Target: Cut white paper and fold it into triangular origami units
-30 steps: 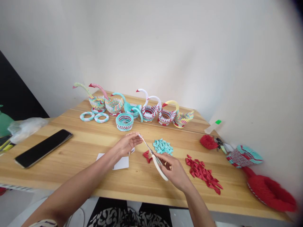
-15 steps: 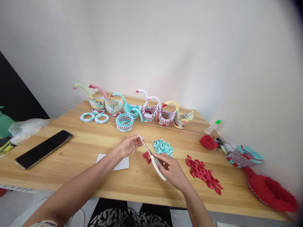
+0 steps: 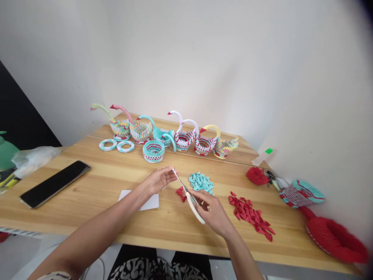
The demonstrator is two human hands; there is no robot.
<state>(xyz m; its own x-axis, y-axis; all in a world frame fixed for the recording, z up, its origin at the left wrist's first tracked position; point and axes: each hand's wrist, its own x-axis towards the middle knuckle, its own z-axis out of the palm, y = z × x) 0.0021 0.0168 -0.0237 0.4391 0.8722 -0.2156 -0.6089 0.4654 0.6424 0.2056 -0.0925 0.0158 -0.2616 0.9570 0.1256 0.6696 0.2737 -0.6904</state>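
Note:
My right hand (image 3: 208,210) is wrapped round long-nose pliers with cream handles (image 3: 194,208), their thin metal jaws pointing up and left. At the tip of the jaws is a small white folded paper piece (image 3: 174,170). My left hand (image 3: 159,179) pinches that piece between thumb and fingertips, above the table. Beneath the pliers lie a few red folded paper pieces (image 3: 181,193). A heap of turquoise folded pieces (image 3: 201,182) is just beyond my right hand, and a larger spread of red pieces (image 3: 250,216) lies to its right. White paper (image 3: 150,202) shows partly under my left forearm.
Several folded-paper swans (image 3: 141,132) line the back of the wooden table (image 3: 96,217). In front stand a turquoise paper bowl (image 3: 153,151) and two paper rings (image 3: 125,146). A phone (image 3: 55,183) lies at left. At right are a glue bottle (image 3: 262,156) and a red paper swan (image 3: 335,237).
Almost nothing differs. Both hands keep their hold on the white piece and the pliers; the view has shifted very slightly.

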